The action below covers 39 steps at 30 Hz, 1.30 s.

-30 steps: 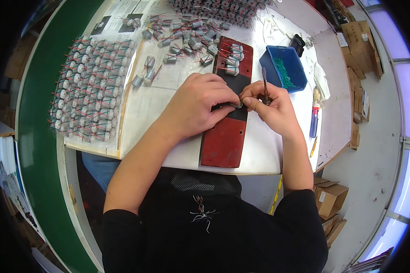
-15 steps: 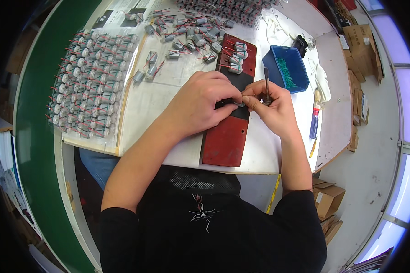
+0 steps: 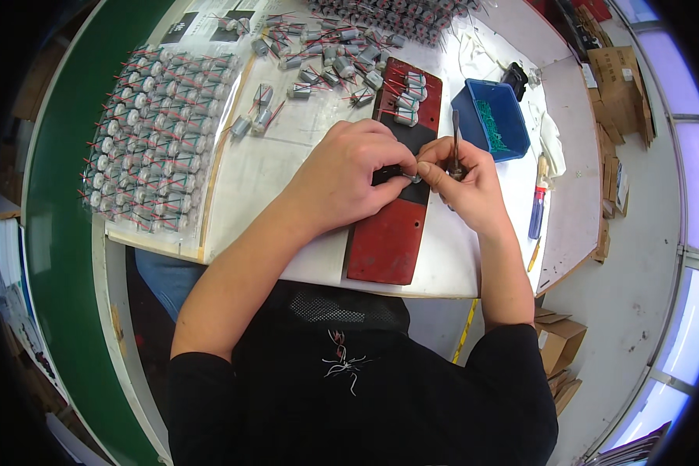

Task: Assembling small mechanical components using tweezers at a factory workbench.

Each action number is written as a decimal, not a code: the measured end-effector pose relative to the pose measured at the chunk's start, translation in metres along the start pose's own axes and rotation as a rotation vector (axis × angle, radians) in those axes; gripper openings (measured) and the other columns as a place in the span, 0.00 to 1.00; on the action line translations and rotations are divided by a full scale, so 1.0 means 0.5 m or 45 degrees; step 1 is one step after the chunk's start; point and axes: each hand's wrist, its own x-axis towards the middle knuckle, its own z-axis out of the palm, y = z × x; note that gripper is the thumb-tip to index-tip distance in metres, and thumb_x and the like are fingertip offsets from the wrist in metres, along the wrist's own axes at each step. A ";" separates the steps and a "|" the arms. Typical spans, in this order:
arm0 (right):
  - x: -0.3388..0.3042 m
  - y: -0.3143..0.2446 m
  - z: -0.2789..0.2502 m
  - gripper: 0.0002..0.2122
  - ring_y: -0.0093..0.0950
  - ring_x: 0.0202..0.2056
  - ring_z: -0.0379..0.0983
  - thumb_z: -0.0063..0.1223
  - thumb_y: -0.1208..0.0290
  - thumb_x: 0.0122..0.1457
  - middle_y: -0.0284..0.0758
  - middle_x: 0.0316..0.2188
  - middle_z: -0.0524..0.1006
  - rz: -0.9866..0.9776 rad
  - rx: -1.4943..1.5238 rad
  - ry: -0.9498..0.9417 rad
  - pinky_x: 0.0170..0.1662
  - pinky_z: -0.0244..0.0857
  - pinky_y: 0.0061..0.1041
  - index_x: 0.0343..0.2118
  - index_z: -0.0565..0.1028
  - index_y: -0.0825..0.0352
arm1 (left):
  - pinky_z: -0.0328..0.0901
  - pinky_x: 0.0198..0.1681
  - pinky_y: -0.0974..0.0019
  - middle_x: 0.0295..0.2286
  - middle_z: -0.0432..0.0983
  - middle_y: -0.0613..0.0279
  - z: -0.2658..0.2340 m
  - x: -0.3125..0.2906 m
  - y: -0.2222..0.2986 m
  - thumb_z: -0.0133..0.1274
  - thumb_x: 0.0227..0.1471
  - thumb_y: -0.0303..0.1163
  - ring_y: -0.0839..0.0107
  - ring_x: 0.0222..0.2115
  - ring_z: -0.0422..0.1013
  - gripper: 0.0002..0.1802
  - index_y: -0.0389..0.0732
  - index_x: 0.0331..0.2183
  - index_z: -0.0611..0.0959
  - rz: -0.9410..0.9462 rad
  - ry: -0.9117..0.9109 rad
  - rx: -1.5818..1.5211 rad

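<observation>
My left hand [image 3: 353,172] is closed over the black middle strip of a red block [image 3: 382,250], gripping a small motor [image 3: 414,179] that is mostly hidden by the fingers. Thumb and index fingertip of my right hand [image 3: 471,189] pinch together at the end of that motor; what lies between them is too small to make out. Tucked in the same hand is a slim dark metal tool [image 3: 456,132], its narrow end pointing up. Several small motors [image 3: 406,115] with red wires stand in a row farther up the block.
Many loose motors [image 3: 342,66] lie beyond my left hand. On the left, a clear tray [image 3: 213,159] holds rows of wired motors. A blue bin [image 3: 464,116] with small green pieces sits at the right, near a screwdriver [image 3: 536,213] and white cloth [image 3: 550,136].
The whole view has shifted slightly. Both hands stay together over the block, with only a small movement of the right fingertips at the motor.
</observation>
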 end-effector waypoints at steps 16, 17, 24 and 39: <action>-0.003 0.009 0.002 0.03 0.14 0.29 0.67 0.62 0.81 0.58 0.27 0.30 0.76 -0.074 -0.014 -0.011 0.30 0.61 0.18 0.34 0.78 0.71 | 0.65 0.50 0.58 0.31 0.82 0.66 0.003 0.000 -0.003 0.65 0.46 0.29 0.64 0.44 0.75 0.07 0.44 0.31 0.86 -0.015 0.012 -0.030; -0.004 0.009 0.003 0.03 0.15 0.29 0.69 0.62 0.81 0.59 0.28 0.33 0.77 -0.124 -0.075 -0.001 0.30 0.63 0.17 0.34 0.77 0.71 | 0.65 0.50 0.58 0.31 0.82 0.66 0.004 0.000 -0.002 0.65 0.46 0.29 0.64 0.43 0.75 0.07 0.44 0.31 0.86 -0.015 0.012 -0.032; -0.012 -0.004 -0.001 0.04 0.15 0.29 0.71 0.60 0.82 0.61 0.30 0.35 0.78 -0.373 -0.431 0.015 0.30 0.66 0.16 0.36 0.76 0.71 | 0.66 0.49 0.58 0.31 0.81 0.64 0.003 0.001 0.000 0.65 0.45 0.28 0.63 0.42 0.75 0.07 0.43 0.31 0.85 -0.010 0.020 -0.033; -0.010 -0.024 0.008 0.04 0.14 0.24 0.71 0.60 0.80 0.63 0.29 0.31 0.78 -0.090 -0.350 0.022 0.26 0.64 0.15 0.37 0.76 0.72 | 0.68 0.45 0.56 0.30 0.82 0.62 0.017 0.009 0.004 0.66 0.44 0.30 0.60 0.38 0.76 0.13 0.41 0.34 0.81 -0.030 0.116 -0.093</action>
